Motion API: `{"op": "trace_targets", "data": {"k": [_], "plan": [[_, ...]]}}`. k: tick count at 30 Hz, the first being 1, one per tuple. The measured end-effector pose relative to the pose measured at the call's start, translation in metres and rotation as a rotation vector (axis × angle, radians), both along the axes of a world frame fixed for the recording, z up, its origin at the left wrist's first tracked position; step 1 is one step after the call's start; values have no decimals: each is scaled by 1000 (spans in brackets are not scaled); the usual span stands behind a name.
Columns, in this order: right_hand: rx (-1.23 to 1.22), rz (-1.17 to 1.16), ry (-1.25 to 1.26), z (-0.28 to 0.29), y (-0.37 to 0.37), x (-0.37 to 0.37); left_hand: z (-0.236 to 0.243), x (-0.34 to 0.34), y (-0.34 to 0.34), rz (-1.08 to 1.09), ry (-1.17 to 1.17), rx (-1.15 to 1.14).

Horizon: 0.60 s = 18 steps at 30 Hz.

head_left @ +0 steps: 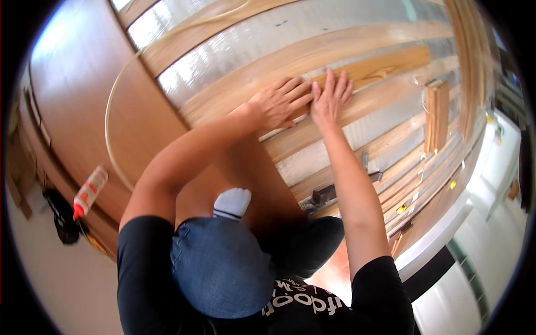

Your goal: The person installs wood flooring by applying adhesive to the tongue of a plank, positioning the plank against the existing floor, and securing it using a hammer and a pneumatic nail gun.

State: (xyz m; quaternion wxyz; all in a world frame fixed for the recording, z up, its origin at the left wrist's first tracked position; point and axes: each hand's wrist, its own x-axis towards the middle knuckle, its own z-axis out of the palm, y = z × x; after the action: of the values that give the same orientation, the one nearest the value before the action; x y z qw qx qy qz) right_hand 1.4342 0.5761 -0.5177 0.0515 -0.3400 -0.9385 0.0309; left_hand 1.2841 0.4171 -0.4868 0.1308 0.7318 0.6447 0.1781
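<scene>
Side by side, both of my hands lie on the wooden strips of a partly covered floor. My left hand (283, 103) rests with its fingers stretched forward, palm down, by the near end of a yellowish wooden plank (393, 66). My right hand (330, 103) touches that plank's end with its fingers spread. The plank lies flat, running to the upper right between paler wooden strips (273, 60). Silvery sheet (201, 66) shows in the gaps. What is beneath my palms is hidden.
A black tool (326, 194) lies near my right forearm. Short planks (435, 120) are stacked at the right, with long boards (469, 61) beyond. At the left are a brown wood panel (95, 78), a pale cable (109, 106) and a white bottle with red cap (91, 190).
</scene>
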Motion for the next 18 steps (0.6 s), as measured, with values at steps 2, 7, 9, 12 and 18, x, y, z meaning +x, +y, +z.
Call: {"op": "trace_targets", "data": {"k": [2, 7, 9, 12, 18], "plan": [[-139, 7, 167, 9, 9, 4, -16, -1, -11, 64, -127, 27], [-31, -472, 92, -7, 60, 63, 1, 4, -2, 69, -76, -52], [-24, -466, 92, -9, 61, 61, -3, 3, 2, 67, -64, -54], [-59, -496, 78, -6, 61, 67, 5, 8, 10, 33, -44, -84], [-75, -494, 77, -6, 63, 66, 5, -31, 104, 113, 0, 1]]}}
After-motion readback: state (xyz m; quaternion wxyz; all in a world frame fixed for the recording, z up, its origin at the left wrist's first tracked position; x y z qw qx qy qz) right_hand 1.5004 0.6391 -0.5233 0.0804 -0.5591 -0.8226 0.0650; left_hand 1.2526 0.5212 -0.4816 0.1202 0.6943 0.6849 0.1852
